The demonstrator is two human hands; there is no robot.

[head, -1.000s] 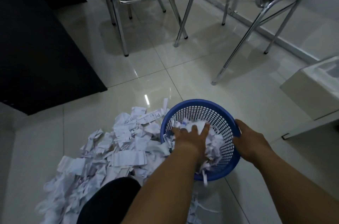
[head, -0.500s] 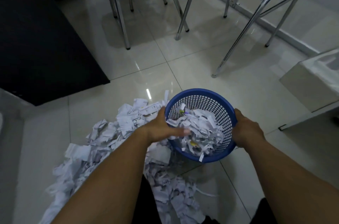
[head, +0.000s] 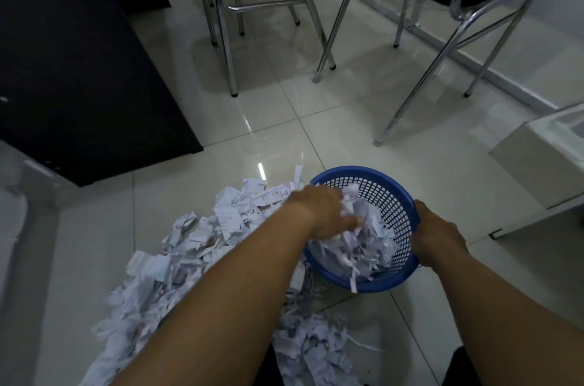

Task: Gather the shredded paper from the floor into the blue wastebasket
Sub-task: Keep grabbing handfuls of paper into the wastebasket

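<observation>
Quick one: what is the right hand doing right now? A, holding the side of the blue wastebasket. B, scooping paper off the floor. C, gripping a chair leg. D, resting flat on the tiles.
A: the right hand is wrapped on the right side of the blue wastebasket, while the left hand is in the shredded paper at its mouth.

Left hand inside blue wastebasket, right hand gripping its rim, shredded paper heaped beside
</observation>
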